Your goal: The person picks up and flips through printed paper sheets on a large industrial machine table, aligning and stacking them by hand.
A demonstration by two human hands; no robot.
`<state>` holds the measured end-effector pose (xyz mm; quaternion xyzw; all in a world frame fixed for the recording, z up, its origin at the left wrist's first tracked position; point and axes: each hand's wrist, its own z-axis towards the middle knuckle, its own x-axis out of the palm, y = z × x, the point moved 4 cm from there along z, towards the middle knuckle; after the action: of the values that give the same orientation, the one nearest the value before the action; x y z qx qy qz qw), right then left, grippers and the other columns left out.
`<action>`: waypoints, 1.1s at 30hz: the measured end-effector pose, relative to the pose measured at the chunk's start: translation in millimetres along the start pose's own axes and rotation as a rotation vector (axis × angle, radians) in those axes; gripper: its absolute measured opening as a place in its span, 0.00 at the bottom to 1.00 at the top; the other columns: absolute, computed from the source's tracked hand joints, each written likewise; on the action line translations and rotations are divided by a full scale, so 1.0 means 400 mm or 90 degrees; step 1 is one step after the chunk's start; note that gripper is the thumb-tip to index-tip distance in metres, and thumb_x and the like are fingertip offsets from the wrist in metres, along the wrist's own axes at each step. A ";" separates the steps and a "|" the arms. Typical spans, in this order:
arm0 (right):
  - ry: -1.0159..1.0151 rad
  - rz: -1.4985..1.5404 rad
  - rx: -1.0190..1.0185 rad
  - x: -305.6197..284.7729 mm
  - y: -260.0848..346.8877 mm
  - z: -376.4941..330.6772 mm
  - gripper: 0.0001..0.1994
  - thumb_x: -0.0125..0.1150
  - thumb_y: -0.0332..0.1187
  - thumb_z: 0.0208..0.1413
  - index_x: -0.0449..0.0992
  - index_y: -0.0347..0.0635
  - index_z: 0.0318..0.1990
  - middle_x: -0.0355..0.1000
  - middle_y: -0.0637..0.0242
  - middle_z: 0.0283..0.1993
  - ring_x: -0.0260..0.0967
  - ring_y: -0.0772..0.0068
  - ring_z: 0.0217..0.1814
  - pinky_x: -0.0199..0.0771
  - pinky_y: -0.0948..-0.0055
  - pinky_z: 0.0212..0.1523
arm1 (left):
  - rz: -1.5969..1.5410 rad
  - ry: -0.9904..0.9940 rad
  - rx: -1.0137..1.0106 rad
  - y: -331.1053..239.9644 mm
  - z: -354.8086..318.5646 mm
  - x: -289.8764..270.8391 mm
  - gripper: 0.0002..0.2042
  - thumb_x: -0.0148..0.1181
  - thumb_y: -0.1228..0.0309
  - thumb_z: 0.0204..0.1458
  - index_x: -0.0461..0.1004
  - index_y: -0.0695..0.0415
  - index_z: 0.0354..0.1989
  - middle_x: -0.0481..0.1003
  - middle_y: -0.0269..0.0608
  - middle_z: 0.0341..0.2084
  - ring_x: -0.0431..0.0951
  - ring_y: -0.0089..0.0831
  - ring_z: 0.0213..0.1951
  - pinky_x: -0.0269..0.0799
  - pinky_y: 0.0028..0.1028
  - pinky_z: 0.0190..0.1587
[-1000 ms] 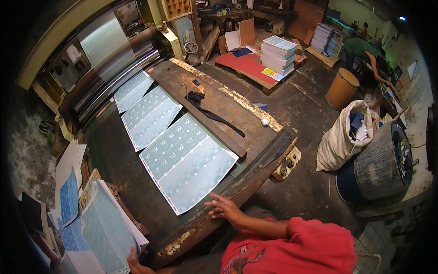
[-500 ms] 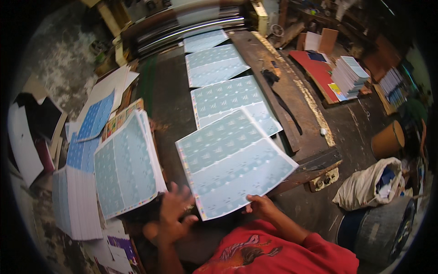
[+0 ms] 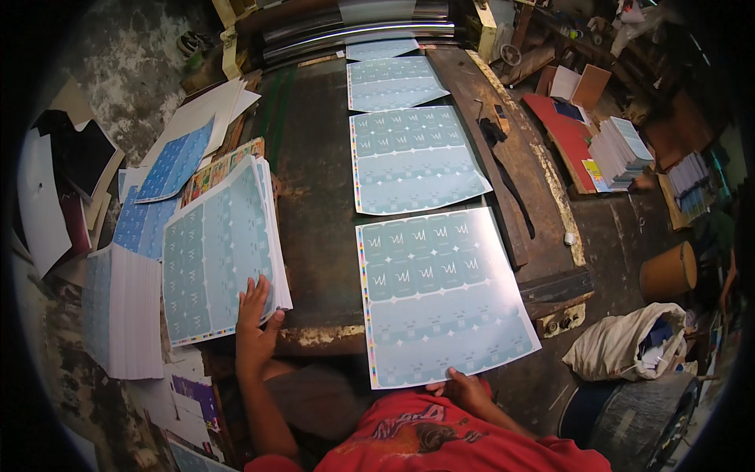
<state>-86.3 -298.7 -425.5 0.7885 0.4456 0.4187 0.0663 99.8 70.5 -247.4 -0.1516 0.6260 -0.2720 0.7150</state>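
My right hand [image 3: 464,389] pinches the near edge of a printed sheet [image 3: 448,295], thumb on top and fingers underneath. The sheet is pale blue-green, patterned in rows, with a strip of colour patches along its left edge. My left hand [image 3: 255,318] lies on the near right corner of a stack of similar sheets [image 3: 216,252], its fingers stretched out and the thumb apart at the stack's edge. Beyond the held sheet, more printed sheets [image 3: 413,161] lie in a line on the dark machine bed [image 3: 311,189], running back to shiny metal rollers [image 3: 362,33].
At far left stands a tall stack of paper [image 3: 130,315], near blue printed sheets [image 3: 177,161] and loose boards [image 3: 47,197]. A worn ledge [image 3: 503,141] borders the bed's right. On the right are a white sack [image 3: 621,346], a brown bin [image 3: 668,269] and stacked sheets [image 3: 617,153] by a red board.
My left hand has moved left and forward onto the stack. The held sheet has swung straighter and shifted right and nearer, with my right hand still on its edge. The whole view has shifted.
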 end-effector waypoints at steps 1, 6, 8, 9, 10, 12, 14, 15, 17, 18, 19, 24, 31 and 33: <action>-0.011 0.007 0.027 0.005 0.008 0.001 0.25 0.50 0.43 0.65 0.63 0.27 0.56 0.75 0.45 0.46 0.76 0.59 0.43 0.74 0.67 0.44 | -0.039 -0.017 -0.004 0.006 -0.001 -0.005 0.30 0.55 0.52 0.58 0.65 0.61 0.62 0.64 0.49 0.63 0.55 0.45 0.69 0.40 0.44 0.71; -0.020 -0.021 -0.005 0.048 0.080 0.038 0.26 0.49 0.47 0.65 0.63 0.28 0.57 0.75 0.43 0.48 0.75 0.61 0.42 0.73 0.65 0.47 | -0.186 -0.078 -0.044 0.024 0.006 -0.008 0.22 0.51 0.56 0.62 0.74 0.63 0.54 0.71 0.48 0.57 0.61 0.43 0.67 0.42 0.42 0.71; -0.008 -0.001 -0.041 0.037 0.095 0.077 0.26 0.48 0.49 0.66 0.64 0.30 0.56 0.75 0.44 0.47 0.74 0.62 0.41 0.73 0.65 0.48 | -0.143 -0.103 -0.061 0.034 0.007 0.009 0.19 0.49 0.60 0.64 0.75 0.64 0.52 0.72 0.49 0.57 0.62 0.43 0.66 0.44 0.42 0.70; 0.006 -0.001 -0.053 0.035 0.102 0.101 0.26 0.48 0.49 0.66 0.65 0.31 0.56 0.75 0.45 0.47 0.74 0.63 0.42 0.73 0.65 0.48 | -0.124 -0.116 -0.070 0.039 0.000 0.019 0.18 0.48 0.62 0.64 0.76 0.64 0.50 0.72 0.49 0.56 0.62 0.43 0.66 0.44 0.42 0.70; 0.020 -0.001 -0.065 0.037 0.107 0.128 0.26 0.47 0.50 0.66 0.66 0.32 0.55 0.75 0.45 0.47 0.74 0.63 0.42 0.72 0.64 0.49 | -0.104 -0.122 -0.075 0.031 -0.006 0.020 0.18 0.47 0.64 0.65 0.76 0.65 0.50 0.72 0.49 0.56 0.62 0.43 0.66 0.45 0.42 0.69; 0.024 0.004 -0.102 0.062 0.126 0.160 0.25 0.47 0.49 0.66 0.66 0.32 0.54 0.75 0.47 0.46 0.74 0.64 0.41 0.72 0.64 0.50 | -0.074 -0.125 -0.091 0.029 -0.023 0.020 0.17 0.45 0.66 0.65 0.76 0.66 0.50 0.72 0.50 0.56 0.62 0.43 0.66 0.46 0.42 0.69; -0.009 -0.010 -0.151 0.093 0.161 0.165 0.22 0.47 0.47 0.66 0.64 0.37 0.56 0.76 0.52 0.44 0.73 0.67 0.40 0.72 0.65 0.49 | -0.076 -0.129 -0.100 0.037 -0.026 0.034 0.18 0.44 0.65 0.66 0.75 0.67 0.51 0.72 0.52 0.56 0.63 0.44 0.66 0.47 0.41 0.69; -0.030 -0.003 -0.165 0.105 0.166 0.167 0.21 0.48 0.46 0.66 0.63 0.39 0.57 0.76 0.54 0.45 0.73 0.68 0.40 0.73 0.66 0.48 | -0.073 -0.136 -0.111 0.034 -0.027 0.032 0.19 0.43 0.64 0.66 0.74 0.68 0.52 0.72 0.53 0.56 0.64 0.44 0.65 0.48 0.40 0.68; -0.071 0.014 -0.191 0.113 0.168 0.165 0.19 0.49 0.44 0.66 0.61 0.44 0.58 0.76 0.57 0.45 0.73 0.70 0.40 0.75 0.68 0.46 | -0.398 -0.251 -0.243 0.112 -0.035 0.027 0.21 0.42 0.63 0.67 0.73 0.71 0.52 0.73 0.55 0.54 0.67 0.43 0.62 0.51 0.39 0.67; -0.056 0.011 -0.193 0.112 0.166 0.168 0.26 0.50 0.41 0.65 0.51 0.49 0.67 0.72 0.57 0.51 0.73 0.70 0.40 0.77 0.67 0.44 | -0.561 -0.305 -0.313 0.132 -0.037 0.025 0.22 0.41 0.62 0.67 0.73 0.72 0.52 0.73 0.55 0.52 0.68 0.43 0.60 0.53 0.39 0.67; -0.075 0.017 -0.237 0.109 0.168 0.167 0.29 0.51 0.41 0.65 0.46 0.49 0.69 0.71 0.56 0.53 0.73 0.70 0.40 0.77 0.66 0.44 | -0.583 -0.347 -0.279 0.136 -0.037 0.020 0.23 0.41 0.61 0.67 0.72 0.73 0.52 0.73 0.56 0.51 0.69 0.42 0.59 0.54 0.39 0.66; -0.121 0.066 -0.326 0.107 0.179 0.162 0.42 0.52 0.39 0.64 0.27 0.52 0.74 0.65 0.54 0.61 0.73 0.69 0.42 0.78 0.63 0.44 | -0.300 -0.259 -0.151 0.020 -0.075 0.011 0.19 0.44 0.63 0.66 0.78 0.67 0.41 0.79 0.48 0.44 0.74 0.40 0.54 0.56 0.38 0.65; 0.079 -0.014 -0.244 0.209 0.267 0.111 0.30 0.52 0.43 0.63 0.53 0.40 0.69 0.71 0.55 0.52 0.73 0.70 0.41 0.75 0.68 0.46 | -0.275 0.096 0.091 -0.195 -0.077 0.035 0.11 0.56 0.63 0.60 0.82 0.54 0.36 0.82 0.36 0.38 0.76 0.41 0.54 0.53 0.47 0.65; 0.114 -0.022 -0.222 0.229 0.264 0.107 0.27 0.55 0.42 0.62 0.58 0.37 0.63 0.72 0.56 0.47 0.72 0.70 0.38 0.73 0.69 0.43 | -0.302 0.198 0.108 -0.211 -0.090 0.065 0.10 0.58 0.63 0.59 0.82 0.53 0.37 0.82 0.34 0.39 0.75 0.42 0.56 0.52 0.48 0.66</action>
<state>36.1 -280.4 -347.2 0.7170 0.3837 0.5569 0.1692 49.6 -8.2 -227.8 -0.1896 0.6500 -0.5028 0.5373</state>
